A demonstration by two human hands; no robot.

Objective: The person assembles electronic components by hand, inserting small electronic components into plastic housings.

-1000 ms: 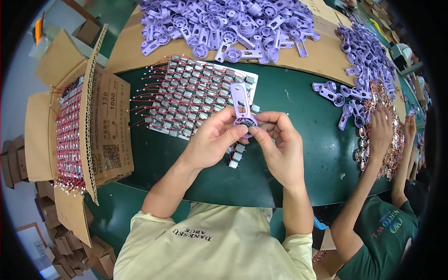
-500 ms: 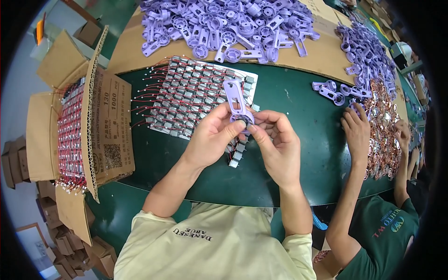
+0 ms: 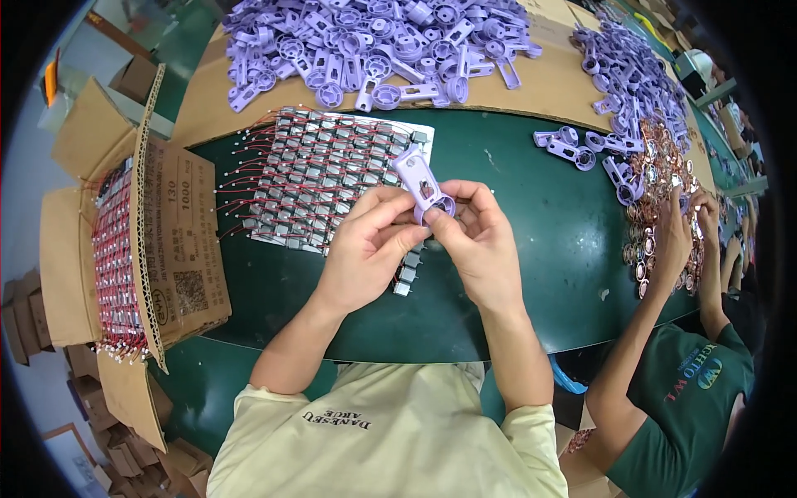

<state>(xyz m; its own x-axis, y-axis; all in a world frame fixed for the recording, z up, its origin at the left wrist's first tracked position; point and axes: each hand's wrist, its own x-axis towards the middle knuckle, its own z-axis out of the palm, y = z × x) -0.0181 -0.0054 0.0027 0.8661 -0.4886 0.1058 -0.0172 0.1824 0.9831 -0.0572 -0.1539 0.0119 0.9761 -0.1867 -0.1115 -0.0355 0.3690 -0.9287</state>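
Note:
A purple plastic housing [image 3: 415, 177], with a long slotted arm and a round ring end, is held up over the table between both hands. My left hand [image 3: 371, 247] pinches its near side beside the ring. My right hand [image 3: 480, 249] closes round the ring end, its thumb pressed into the ring. The thumb hides most of what sits inside. Just beyond the hands lies a white board [image 3: 421, 148] covered in rows of small grey motors [image 3: 320, 170] with red wires. Several loose motors [image 3: 404, 275] lie in a short row beneath my hands.
An opened cardboard box [image 3: 184, 241] of wired motors stands at left. A heap of purple housings [image 3: 374, 50] lies on cardboard [image 3: 199, 100] at the back. At right, a co-worker's hand [image 3: 674, 236] is over copper-coloured coils [image 3: 643, 241], near more purple housings [image 3: 623, 83].
My right thumb has moved further into the housing's ring, and the housing leans slightly more left. The co-worker's nearer hand has left the purple housings and moved to the copper-coloured coils.

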